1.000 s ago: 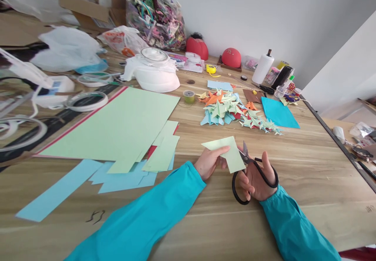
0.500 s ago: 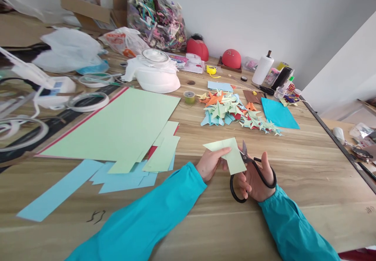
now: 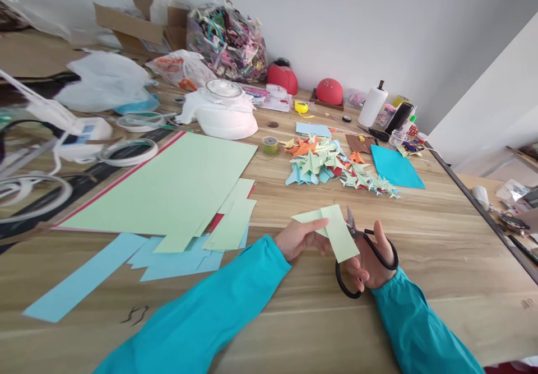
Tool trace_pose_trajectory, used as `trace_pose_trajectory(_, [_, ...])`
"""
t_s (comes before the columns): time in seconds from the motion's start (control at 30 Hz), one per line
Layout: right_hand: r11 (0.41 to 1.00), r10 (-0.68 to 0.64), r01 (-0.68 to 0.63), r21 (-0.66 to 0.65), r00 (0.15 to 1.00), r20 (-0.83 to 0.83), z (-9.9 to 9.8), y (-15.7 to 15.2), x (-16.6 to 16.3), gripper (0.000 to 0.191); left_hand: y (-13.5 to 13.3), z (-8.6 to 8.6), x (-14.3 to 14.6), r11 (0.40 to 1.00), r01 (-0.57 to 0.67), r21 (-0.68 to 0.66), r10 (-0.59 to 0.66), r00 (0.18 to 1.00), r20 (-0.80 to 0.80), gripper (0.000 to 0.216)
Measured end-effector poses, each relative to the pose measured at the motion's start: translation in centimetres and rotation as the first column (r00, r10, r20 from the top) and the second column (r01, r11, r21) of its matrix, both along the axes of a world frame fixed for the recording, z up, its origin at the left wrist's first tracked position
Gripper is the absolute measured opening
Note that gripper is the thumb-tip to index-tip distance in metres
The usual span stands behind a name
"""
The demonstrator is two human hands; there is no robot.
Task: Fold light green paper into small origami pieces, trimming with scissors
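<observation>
My left hand [image 3: 303, 238] pinches a pale green piece of paper [image 3: 342, 236] between thumb and fingers. A narrow part points left under the thumb, and a wider strip hangs down toward the right. My right hand [image 3: 375, 262] holds black-handled scissors [image 3: 384, 256], with fingers through the loops and the thumb raised. The blades point up and away, just behind the paper's right edge; the lower part of the scissors is partly hidden by the paper. Beyond the hands lies a heap of cut paper stars [image 3: 321, 161] in green, blue, orange and red.
Large green sheets [image 3: 168, 186] lie to the left, with blue paper strips [image 3: 90, 276] in front. A turquoise sheet [image 3: 397, 166] is at the right. Farther back stand a thread spool [image 3: 270, 145], a white bundle [image 3: 225, 117], a red pincushion [image 3: 329, 91] and a white bottle [image 3: 373, 106].
The green paper has turned in my left hand, so its wider strip now slants down to the right. My right hand and the scissors have shifted slightly down the picture.
</observation>
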State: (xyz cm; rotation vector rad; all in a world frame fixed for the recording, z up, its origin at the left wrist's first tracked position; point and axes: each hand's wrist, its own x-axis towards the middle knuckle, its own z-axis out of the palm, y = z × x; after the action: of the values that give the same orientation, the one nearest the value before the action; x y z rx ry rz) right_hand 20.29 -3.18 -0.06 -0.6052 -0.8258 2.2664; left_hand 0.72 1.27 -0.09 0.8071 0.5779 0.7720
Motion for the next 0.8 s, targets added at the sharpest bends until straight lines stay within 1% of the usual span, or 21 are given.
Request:
trace_pose_trajectory(0.07, [1.000, 0.027, -0.027, -0.001, 1.000, 0.013, 0.0, 0.1, 0.4, 0.080, 1.2, 0.3, -1.6, 0.999, -0.001, -0.037, 0.003, 0.998, 0.057, 0.043])
trace_pose_trajectory(0.1, [0.999, 0.048, -0.048, 0.003, 0.999, 0.019, 0.0, 0.1, 0.6, 0.080, 1.8, 0.5, -2.4, 0.999, 0.005, -0.054, -0.002, 0.999, 0.050, 0.044])
trace_pose_trajectory(0.17, [0.993, 0.115, -0.115, 0.014, 0.993, 0.021, 0.0, 0.1, 0.7, 0.080, 2.6, 0.9, -3.7, 0.997, 0.073, -0.023, -0.074, 0.997, -0.012, 0.047])
trace_pose_trajectory(0.23, [0.982, 0.188, -0.188, 0.021, 0.982, 0.013, 0.0, 0.1, 0.6, 0.079, 2.9, 1.3, -4.3, 0.989, 0.149, 0.021, -0.146, 0.984, -0.103, 0.044])
trace_pose_trajectory(0.3, [0.971, 0.238, -0.239, 0.019, 0.971, 0.011, -0.1, 0.1, 0.5, 0.079, 2.6, 1.6, -4.2, 0.961, 0.273, 0.038, -0.255, 0.933, -0.253, 0.035])
trace_pose_trajectory(0.33, [0.968, 0.251, -0.251, 0.015, 0.968, 0.012, -0.2, 0.2, 0.5, 0.079, 2.4, 1.7, -3.9, 0.948, 0.313, 0.054, -0.281, 0.907, -0.315, 0.032])
trace_pose_trajectory(0.4, [0.967, 0.254, -0.254, 0.012, 0.967, 0.013, -0.2, 0.2, 0.5, 0.080, 1.9, 1.7, -3.3, 0.913, 0.403, 0.057, -0.360, 0.865, -0.351, 0.032])
trace_pose_trajectory(0.57, [0.970, 0.240, -0.241, 0.025, 0.970, 0.032, -0.1, 0.3, 0.6, 0.080, 1.6, 1.2, -2.7, 0.915, 0.397, 0.072, -0.353, 0.874, -0.335, 0.036])
trace_pose_trajectory(0.8, [0.965, 0.261, -0.262, 0.006, 0.962, 0.080, 0.2, 0.3, 0.5, 0.082, 1.6, 1.0, -2.6, 0.909, 0.416, 0.017, -0.388, 0.863, -0.322, 0.037])
